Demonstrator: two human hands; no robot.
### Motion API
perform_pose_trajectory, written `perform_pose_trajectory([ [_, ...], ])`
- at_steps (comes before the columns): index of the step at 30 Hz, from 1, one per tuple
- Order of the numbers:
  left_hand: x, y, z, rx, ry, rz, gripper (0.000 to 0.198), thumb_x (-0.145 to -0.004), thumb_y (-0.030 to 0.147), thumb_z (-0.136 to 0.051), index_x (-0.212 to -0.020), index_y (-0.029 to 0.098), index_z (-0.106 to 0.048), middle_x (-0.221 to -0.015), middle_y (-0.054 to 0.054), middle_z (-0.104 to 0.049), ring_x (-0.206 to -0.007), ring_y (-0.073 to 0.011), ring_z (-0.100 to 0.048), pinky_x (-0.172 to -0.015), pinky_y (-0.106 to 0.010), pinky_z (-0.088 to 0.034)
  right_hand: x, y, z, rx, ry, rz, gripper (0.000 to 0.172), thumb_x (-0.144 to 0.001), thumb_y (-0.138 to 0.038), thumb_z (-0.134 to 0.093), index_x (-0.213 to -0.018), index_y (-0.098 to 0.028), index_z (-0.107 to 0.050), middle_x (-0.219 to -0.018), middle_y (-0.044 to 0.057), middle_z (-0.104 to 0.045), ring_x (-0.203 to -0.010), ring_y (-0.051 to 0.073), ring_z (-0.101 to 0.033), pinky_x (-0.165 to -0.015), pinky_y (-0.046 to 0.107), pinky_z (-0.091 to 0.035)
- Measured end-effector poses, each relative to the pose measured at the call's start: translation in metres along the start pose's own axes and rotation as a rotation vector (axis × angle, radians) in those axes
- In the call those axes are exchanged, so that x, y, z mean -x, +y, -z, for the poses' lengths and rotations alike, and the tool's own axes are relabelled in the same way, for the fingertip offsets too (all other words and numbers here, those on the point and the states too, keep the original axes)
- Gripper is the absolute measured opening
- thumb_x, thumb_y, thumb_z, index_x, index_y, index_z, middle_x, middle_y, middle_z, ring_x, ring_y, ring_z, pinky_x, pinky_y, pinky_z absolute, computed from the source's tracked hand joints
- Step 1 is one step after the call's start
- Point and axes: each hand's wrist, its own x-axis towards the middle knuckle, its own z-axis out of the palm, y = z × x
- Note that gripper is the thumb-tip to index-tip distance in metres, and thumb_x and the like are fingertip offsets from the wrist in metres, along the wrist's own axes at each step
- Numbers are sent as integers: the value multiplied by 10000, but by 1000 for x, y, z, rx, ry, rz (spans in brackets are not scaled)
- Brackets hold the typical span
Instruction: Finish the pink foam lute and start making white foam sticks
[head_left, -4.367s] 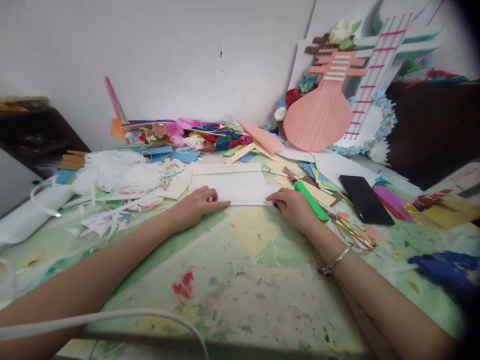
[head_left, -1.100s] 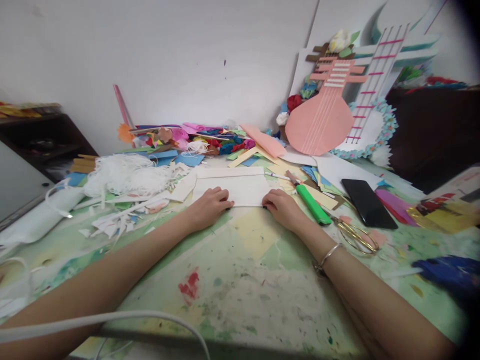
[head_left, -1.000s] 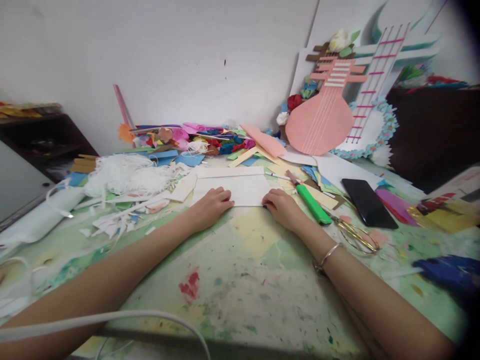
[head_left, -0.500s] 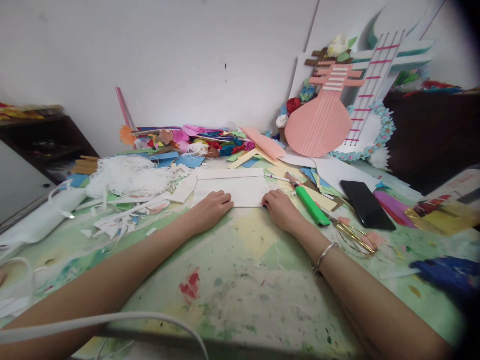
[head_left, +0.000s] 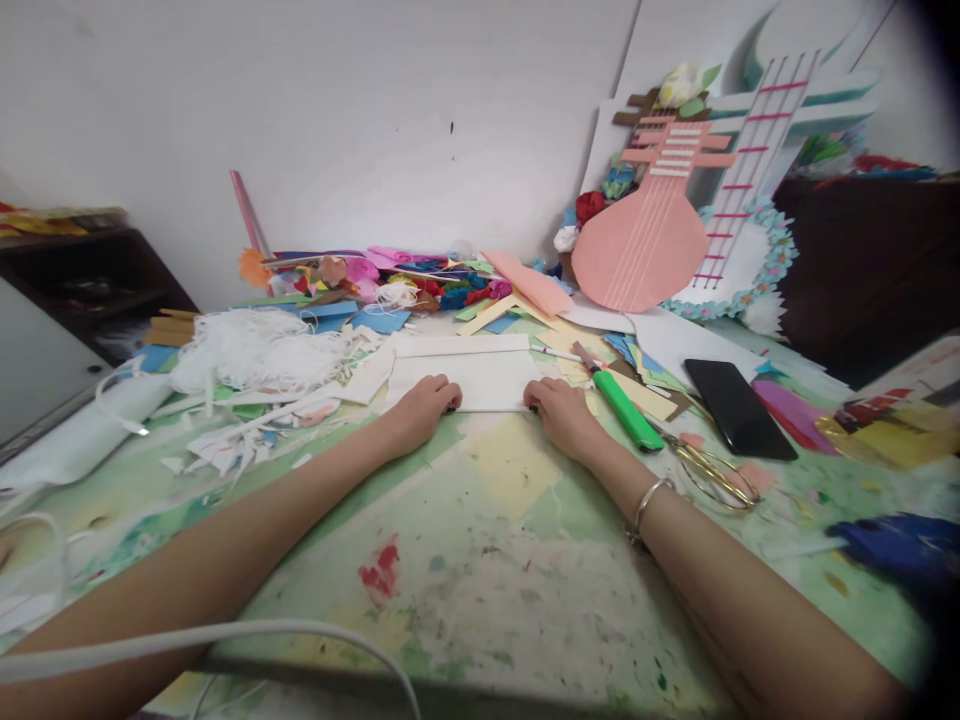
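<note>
A white paper sheet (head_left: 480,375) lies on the paint-stained table, with a folded strip along its far edge. My left hand (head_left: 427,408) has its fingers curled together on the near edge of the sheet, left of centre. At the near right corner, my right hand (head_left: 555,405) pinches the same edge, fingers bent. Both thumbs are mostly tucked beneath the fingers. A green-handled cutter (head_left: 626,410) rests just right of my right hand, and gold scissors (head_left: 716,475) lie beyond it.
Shredded white paper (head_left: 255,350) is heaped at the left. A black phone (head_left: 740,408) lies at the right, near a blue tool (head_left: 896,550). A pink paper lute (head_left: 640,245) leans on the wall. A white cable (head_left: 300,628) crosses the near left.
The fingers of both hands have curled in more at the near edge of the sheet. The view has shifted slightly.
</note>
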Motion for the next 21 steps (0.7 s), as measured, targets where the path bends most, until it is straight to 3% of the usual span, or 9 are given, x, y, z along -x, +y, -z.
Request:
perform_pose_trajectory([
  [7, -1, -2, -3, -24, -21, 81, 159, -849, 73, -357, -811, 167, -479, -825, -71, -523, -793, -206, -466, -705, -324, -389, -1, 2, 2, -41, 30, 21, 248, -773, -7, -438, -823, -204, -580, -878, 49, -579, -866, 204, -514, -695, 287, -294],
  [15, 10, -3, 19, 39, -48, -32, 189, -873, 89, -342, -813, 177, -499, -845, -52, -531, -802, -180, -474, -730, -301, -400, 1, 4, 3, -72, 70, 35, 246, -775, -14, -461, -786, -201, -620, -835, 53, -602, -842, 207, -529, -734, 310, -325],
  [21, 13, -6, 18, -27, -32, -52, 222, -861, 52, -310, -802, 174, -485, -816, -60, -515, -782, -188, -452, -720, -309, -393, 1, 5, 3, -98, 112, 77, 259, -773, -1, -480, -762, -187, -660, -817, 70, -615, -857, 218, -515, -775, 331, -371],
])
